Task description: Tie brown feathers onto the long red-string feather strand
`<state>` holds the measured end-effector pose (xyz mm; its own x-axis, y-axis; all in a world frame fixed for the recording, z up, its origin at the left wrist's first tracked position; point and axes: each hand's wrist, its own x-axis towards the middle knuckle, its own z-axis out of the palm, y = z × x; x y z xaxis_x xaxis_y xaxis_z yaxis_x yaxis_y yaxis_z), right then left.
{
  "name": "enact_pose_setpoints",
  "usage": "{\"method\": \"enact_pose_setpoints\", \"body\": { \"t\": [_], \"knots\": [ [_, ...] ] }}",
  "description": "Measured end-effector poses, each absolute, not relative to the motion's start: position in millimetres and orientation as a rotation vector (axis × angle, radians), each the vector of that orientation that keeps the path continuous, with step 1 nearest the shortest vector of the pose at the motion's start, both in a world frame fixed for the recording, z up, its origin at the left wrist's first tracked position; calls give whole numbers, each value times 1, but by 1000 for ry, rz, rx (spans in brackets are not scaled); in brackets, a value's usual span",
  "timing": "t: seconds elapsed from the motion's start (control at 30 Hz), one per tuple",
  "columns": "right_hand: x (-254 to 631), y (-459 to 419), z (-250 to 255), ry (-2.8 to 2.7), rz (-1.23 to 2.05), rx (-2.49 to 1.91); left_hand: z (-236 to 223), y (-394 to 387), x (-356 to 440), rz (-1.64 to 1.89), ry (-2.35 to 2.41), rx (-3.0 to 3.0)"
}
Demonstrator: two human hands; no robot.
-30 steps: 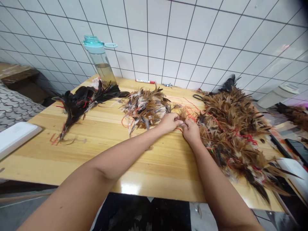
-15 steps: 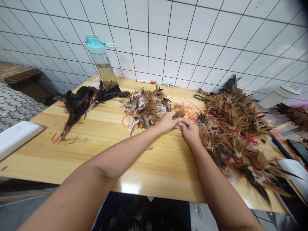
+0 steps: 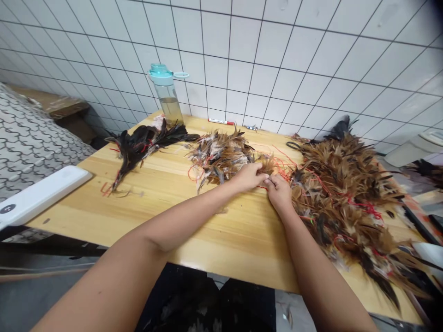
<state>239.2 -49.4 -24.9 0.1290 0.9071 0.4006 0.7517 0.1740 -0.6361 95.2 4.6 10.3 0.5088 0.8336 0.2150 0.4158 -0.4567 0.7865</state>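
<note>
1. Brown feathers in a small tuft point(image 3: 267, 164) stand between a worker's 2 hands over a wooden table point(image 3: 214, 240), just right of a mixed feather heap point(image 3: 221, 154).
2. The left hand point(image 3: 249, 177) appears to pinch the tuft at its base, thumb against fingers, with the tips fanning away from the worker.
3. The right hand point(image 3: 279, 193) meets it, fingertips near the left thumb; whether they are closed on anything cannot be told.
4. Red thread point(image 3: 283, 167) lies tangled just behind the right hand, with a large brown feather pile point(image 3: 346, 184) beyond to the right.
5. The tuft is likely almost weightless, soft at the tips and stiffer at the quills, prone to slip or splay; the gathered base looks the surest hold, as squeezed tips could bend.
</note>
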Motion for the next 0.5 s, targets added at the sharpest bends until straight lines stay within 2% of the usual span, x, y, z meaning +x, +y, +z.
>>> {"method": "enact_pose_setpoints", "body": {
  "t": [0.13,0.27,0.5],
  "knots": [
    [236,-49,-24,-1709,285,-1561,33,4,56,907,986,2184],
    [234,-48,-22,-1716,292,-1562,40,0,-2,1034,1202,2222],
    [225,-53,-22,-1684,263,-1559,11,-19,-42,748,1425,2235]
  ]
}}
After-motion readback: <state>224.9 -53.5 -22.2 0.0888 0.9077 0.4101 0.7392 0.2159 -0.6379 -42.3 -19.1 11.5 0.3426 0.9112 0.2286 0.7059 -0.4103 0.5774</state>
